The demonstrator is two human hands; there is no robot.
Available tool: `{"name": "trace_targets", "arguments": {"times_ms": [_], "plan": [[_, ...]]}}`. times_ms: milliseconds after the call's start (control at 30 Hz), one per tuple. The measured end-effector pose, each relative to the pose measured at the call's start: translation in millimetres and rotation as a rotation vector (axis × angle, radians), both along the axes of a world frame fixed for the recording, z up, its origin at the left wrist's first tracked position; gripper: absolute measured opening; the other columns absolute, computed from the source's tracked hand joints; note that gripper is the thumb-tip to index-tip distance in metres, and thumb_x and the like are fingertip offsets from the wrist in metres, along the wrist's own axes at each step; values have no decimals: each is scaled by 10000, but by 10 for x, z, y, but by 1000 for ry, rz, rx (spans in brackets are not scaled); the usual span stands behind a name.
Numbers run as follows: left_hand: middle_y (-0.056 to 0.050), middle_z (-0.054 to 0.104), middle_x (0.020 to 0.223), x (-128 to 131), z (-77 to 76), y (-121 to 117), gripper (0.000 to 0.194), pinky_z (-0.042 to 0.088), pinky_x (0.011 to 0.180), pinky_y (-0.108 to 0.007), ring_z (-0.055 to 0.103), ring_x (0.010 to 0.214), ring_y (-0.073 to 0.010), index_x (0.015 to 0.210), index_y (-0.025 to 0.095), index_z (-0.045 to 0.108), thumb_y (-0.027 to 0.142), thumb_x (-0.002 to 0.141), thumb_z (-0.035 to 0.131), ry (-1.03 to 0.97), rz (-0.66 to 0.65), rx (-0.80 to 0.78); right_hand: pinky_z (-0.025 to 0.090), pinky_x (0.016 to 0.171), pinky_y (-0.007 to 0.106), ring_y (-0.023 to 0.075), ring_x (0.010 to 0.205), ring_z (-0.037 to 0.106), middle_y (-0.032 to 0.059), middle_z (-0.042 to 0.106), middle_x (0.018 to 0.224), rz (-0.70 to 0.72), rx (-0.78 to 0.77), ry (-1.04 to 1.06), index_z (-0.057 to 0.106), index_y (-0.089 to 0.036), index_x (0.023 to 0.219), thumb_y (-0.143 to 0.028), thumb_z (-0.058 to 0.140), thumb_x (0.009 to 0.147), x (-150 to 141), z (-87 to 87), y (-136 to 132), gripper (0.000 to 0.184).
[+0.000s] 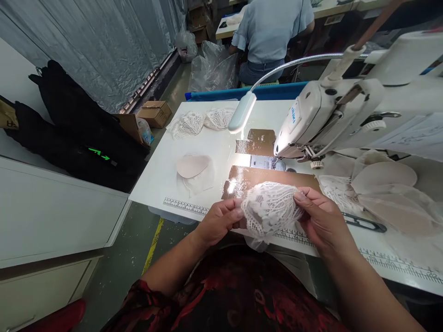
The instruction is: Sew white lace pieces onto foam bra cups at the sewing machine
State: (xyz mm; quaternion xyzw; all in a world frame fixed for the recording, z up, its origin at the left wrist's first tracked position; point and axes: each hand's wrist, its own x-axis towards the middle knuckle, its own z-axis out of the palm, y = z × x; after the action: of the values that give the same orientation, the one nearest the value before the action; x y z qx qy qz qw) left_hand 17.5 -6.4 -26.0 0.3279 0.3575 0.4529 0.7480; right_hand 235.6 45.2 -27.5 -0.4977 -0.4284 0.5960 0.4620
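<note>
A white lace bra cup (272, 207) is stretched between my two hands, just above the front edge of the sewing table. My left hand (221, 220) pinches its left end between thumb and fingers. At the other end, the thumb of my right hand (320, 216) presses on the lace, with the fingers partly hidden behind it. Sheer fabric hangs below the cup. Beyond it stands the white sewing machine (301, 120), its needle area lit by a lamp (242, 112). A plain beige cup with sheer fabric (194, 167) lies on the table to the left.
Two lace cups (188, 124) lie at the table's far left. Beige cups and sheer pieces (384, 180) are piled on the right, near a dark flat tool (365, 223). Brown tape (270, 177) covers part of the tabletop. Another person (272, 32) sits beyond the table.
</note>
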Motion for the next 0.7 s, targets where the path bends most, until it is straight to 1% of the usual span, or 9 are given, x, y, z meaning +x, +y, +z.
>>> {"name": "trace_targets", "arguments": {"times_ms": [67, 167, 267, 333, 433, 500, 600, 667, 700], "plan": [[-52, 677, 869, 7, 25, 6, 446, 490, 732, -267, 624, 749, -147, 1079, 146, 652, 366, 705, 757, 27, -34, 27, 428, 501, 250, 124, 540, 527, -7, 603, 634, -15, -13, 22, 614, -223, 730, -463, 726, 686, -45, 42, -16, 268], [-51, 691, 887, 47, 47, 6, 339, 472, 789, -268, 628, 813, -158, 1031, 141, 671, 266, 722, 733, 72, -14, 50, 401, 509, 238, 111, 548, 503, -6, 593, 636, 7, -22, 59, 620, -208, 728, -454, 731, 693, -104, 95, -25, 272], [-41, 698, 815, 75, 54, 4, 282, 476, 740, -263, 634, 754, -156, 966, 142, 689, 224, 697, 715, 24, 7, -7, 370, 505, 221, 94, 538, 473, -13, 576, 612, 49, -47, 107, 617, -193, 721, -439, 736, 702, -134, 131, -27, 274], [-45, 696, 775, 48, 46, 6, 256, 478, 701, -255, 634, 724, -160, 888, 129, 696, 184, 639, 724, -3, -53, -42, 354, 498, 216, 87, 525, 451, -22, 553, 586, 75, -53, 142, 606, -187, 700, -428, 740, 701, -136, 153, -37, 275], [-34, 665, 666, -86, 19, 27, 96, 469, 622, -227, 612, 626, -134, 686, 116, 655, 120, 604, 705, 6, -128, -52, 339, 496, 211, 78, 520, 424, -35, 522, 572, 75, -50, 185, 592, -187, 689, -408, 738, 709, -111, 185, -67, 265], [-16, 642, 632, -205, 25, 66, 82, 458, 570, -211, 588, 571, -112, 622, 130, 602, 100, 626, 679, 31, -106, -17, 331, 494, 211, 79, 528, 426, -35, 522, 587, 81, -47, 182, 583, -190, 702, -416, 728, 719, -85, 206, -90, 269], [-49, 672, 972, -316, 137, 159, 150, 504, 764, -271, 633, 892, -172, 843, 172, 639, 150, 697, 660, 120, 33, 202, 325, 487, 215, 86, 535, 429, -37, 509, 605, 185, -9, 85, 570, -198, 736, -428, 701, 747, -78, 260, -132, 265], [-69, 557, 1271, -304, 264, 232, 377, 408, 999, -346, 497, 1203, -225, 1099, 216, 603, 224, 729, 675, 247, 60, 410, 322, 487, 218, 84, 534, 420, -38, 496, 611, 289, 62, -38, 562, -198, 726, -413, 674, 778, -112, 321, -166, 248], [-76, 511, 1330, -275, 327, 266, 459, 350, 1055, -364, 437, 1266, -241, 1173, 224, 571, 258, 731, 689, 324, 16, 493, 325, 492, 219, 85, 540, 420, -36, 499, 617, 336, 111, -98, 560, -198, 715, -404, 658, 794, -137, 355, -183, 242]]}}
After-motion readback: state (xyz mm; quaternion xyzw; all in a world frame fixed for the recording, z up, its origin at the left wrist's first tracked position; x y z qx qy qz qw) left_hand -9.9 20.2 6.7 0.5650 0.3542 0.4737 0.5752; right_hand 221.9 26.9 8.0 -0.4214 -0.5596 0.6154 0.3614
